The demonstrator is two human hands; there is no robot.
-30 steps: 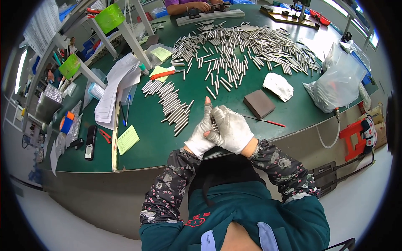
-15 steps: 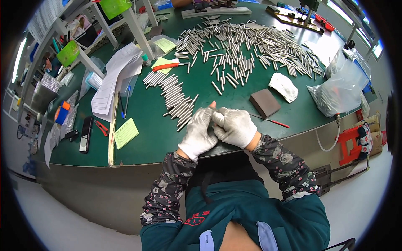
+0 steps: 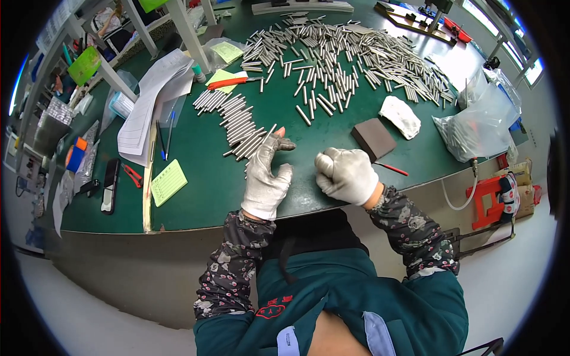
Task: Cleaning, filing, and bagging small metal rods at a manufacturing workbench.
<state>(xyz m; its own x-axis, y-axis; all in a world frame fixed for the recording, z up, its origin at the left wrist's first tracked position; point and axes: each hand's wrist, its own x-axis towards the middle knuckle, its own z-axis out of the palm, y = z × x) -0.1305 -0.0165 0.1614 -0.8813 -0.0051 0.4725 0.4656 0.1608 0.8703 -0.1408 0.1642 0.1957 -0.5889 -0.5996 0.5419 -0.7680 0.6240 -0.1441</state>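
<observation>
Both hands wear white gloves over the front part of the green table point(image 3: 208, 207). My left hand point(image 3: 265, 181) is open, thumb and fingers apart, with one bare fingertip showing. It lies at the near end of a row of short metal pins point(image 3: 237, 123) and covers some of them. My right hand point(image 3: 346, 176) is closed in a fist; whatever it may hold is hidden. To its right are a brown block point(image 3: 373, 140) and a thin red-handled tool point(image 3: 392, 169). Farther back spreads a large heap of loose metal pins point(image 3: 380, 56).
A crumpled white cloth point(image 3: 400, 117) lies beyond the block, with a clear plastic bag point(image 3: 475, 130) at the right edge. On the left are an orange-handled knife point(image 3: 227, 83), papers point(image 3: 142, 107), pens point(image 3: 170, 135), a yellow-green notepad point(image 3: 168, 183), red pliers point(image 3: 132, 175) and a phone point(image 3: 110, 186).
My hands were together and have parted. The left has moved left to the row of pins and opened; the right has shifted slightly right, still closed. The whole view has shifted a little.
</observation>
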